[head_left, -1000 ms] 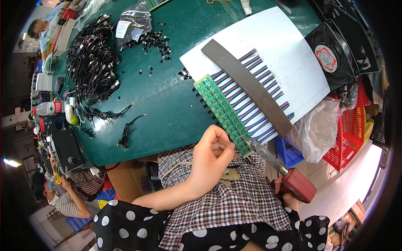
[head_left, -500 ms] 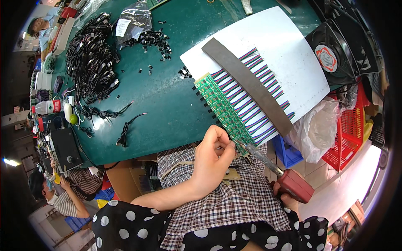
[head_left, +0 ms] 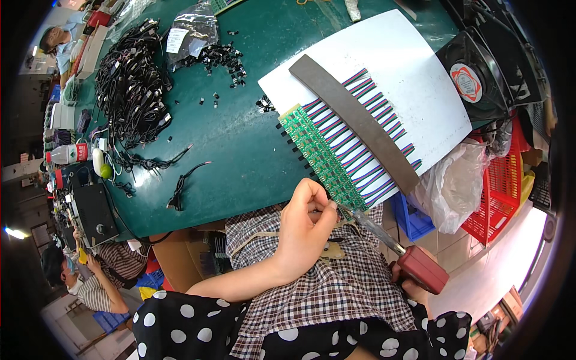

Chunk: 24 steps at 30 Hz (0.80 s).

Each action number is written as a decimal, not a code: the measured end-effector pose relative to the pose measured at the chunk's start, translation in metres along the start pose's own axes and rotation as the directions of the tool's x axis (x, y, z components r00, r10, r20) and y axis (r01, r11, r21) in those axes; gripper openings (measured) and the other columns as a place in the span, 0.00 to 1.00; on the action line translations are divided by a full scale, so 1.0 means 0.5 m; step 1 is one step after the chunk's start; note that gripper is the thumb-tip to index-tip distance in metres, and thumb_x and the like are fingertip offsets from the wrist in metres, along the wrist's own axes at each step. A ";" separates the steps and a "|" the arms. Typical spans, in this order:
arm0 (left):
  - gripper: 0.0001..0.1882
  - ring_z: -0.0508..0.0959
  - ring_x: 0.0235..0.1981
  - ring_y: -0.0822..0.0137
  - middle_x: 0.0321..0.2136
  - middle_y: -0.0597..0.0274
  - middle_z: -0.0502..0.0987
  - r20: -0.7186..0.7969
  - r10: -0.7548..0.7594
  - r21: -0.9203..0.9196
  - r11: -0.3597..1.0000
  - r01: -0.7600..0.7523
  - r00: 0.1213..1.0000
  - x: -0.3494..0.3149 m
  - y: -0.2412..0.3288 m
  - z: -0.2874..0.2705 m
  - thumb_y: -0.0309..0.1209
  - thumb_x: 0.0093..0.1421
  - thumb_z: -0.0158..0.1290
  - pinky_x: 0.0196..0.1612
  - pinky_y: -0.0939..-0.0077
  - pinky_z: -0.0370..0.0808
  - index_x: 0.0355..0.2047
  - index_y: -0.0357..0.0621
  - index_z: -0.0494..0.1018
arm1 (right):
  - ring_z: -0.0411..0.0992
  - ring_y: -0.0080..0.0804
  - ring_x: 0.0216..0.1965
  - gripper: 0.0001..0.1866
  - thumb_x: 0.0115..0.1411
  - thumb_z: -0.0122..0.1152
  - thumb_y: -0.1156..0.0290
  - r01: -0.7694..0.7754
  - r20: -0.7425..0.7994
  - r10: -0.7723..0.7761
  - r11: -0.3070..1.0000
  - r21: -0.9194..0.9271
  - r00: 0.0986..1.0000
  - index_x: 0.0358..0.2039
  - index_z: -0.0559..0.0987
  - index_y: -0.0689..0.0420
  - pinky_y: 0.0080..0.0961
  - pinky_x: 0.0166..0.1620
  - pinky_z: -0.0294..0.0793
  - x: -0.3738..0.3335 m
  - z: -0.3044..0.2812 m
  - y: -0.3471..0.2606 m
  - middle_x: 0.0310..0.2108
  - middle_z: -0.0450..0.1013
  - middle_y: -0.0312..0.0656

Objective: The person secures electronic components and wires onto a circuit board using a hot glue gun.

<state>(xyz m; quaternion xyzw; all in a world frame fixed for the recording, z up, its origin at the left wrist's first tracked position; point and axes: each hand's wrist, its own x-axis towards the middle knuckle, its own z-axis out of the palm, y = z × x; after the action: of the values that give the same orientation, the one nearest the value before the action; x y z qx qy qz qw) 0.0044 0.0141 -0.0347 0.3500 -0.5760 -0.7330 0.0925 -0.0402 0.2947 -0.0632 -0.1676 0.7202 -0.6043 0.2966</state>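
On my far left, a black box with a round knob point(head_left: 96, 210) sits by the edge of the green tabletop point(head_left: 222, 150). Next comes a heap of black cables with small connectors point(head_left: 132, 84), then a scatter of tiny black components with metal legs point(head_left: 225, 63). My left hand point(head_left: 309, 222) is curled, thumb and forefinger pinched together; I can't tell whether something thin is between them. Just beside those fingertips is the lower end of a long green circuit board panel point(head_left: 318, 157), lying along the near edge of a white sheet point(head_left: 414, 66). Multicoloured ribbon wires point(head_left: 384, 107) run from it beneath a curved dark-brown bar point(head_left: 354, 123). A soldering iron with a dark-red blocky handle point(head_left: 387, 237) points its tip at the panel's lower end. My right hand point(head_left: 414, 291), partly hidden, is closed around that handle. Furthest right stands a black fan point(head_left: 474, 84).
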 end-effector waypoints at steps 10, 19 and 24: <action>0.08 0.74 0.30 0.76 0.28 0.63 0.68 0.055 -0.069 0.095 0.993 0.064 0.996 -0.004 0.008 -0.003 0.16 0.59 0.45 0.34 0.83 0.74 0.32 0.41 0.57 | 0.69 0.26 0.19 0.31 0.41 0.70 0.45 -0.041 -0.062 0.049 0.992 0.123 0.997 0.27 0.75 0.64 0.20 0.24 0.65 0.036 0.029 -0.048 0.18 0.72 0.38; 0.13 0.72 0.24 0.73 0.27 0.60 0.72 -0.162 0.444 0.636 0.730 -0.251 0.881 0.163 0.067 -0.139 0.17 0.50 0.54 0.29 0.79 0.71 0.37 0.37 0.69 | 0.61 0.25 0.18 0.39 0.42 0.67 0.37 -0.163 -0.095 0.197 0.944 0.288 0.976 0.35 0.68 0.64 0.23 0.24 0.60 0.006 0.028 -0.019 0.18 0.62 0.37; 0.06 0.73 0.22 0.59 0.23 0.54 0.72 -0.015 0.523 0.803 0.514 -0.301 0.852 0.222 0.077 -0.154 0.22 0.49 0.57 0.29 0.68 0.70 0.28 0.35 0.73 | 0.61 0.25 0.17 0.40 0.42 0.66 0.36 -0.176 -0.076 0.203 0.948 0.265 0.976 0.35 0.68 0.64 0.23 0.23 0.60 0.011 0.033 -0.032 0.17 0.62 0.37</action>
<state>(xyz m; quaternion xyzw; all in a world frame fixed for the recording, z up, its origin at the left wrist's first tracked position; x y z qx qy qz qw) -0.0401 -0.1178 -0.0519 0.2973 -0.8834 -0.3154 0.1782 -0.0358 0.2755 -0.0507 -0.0264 0.6629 -0.6689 0.3353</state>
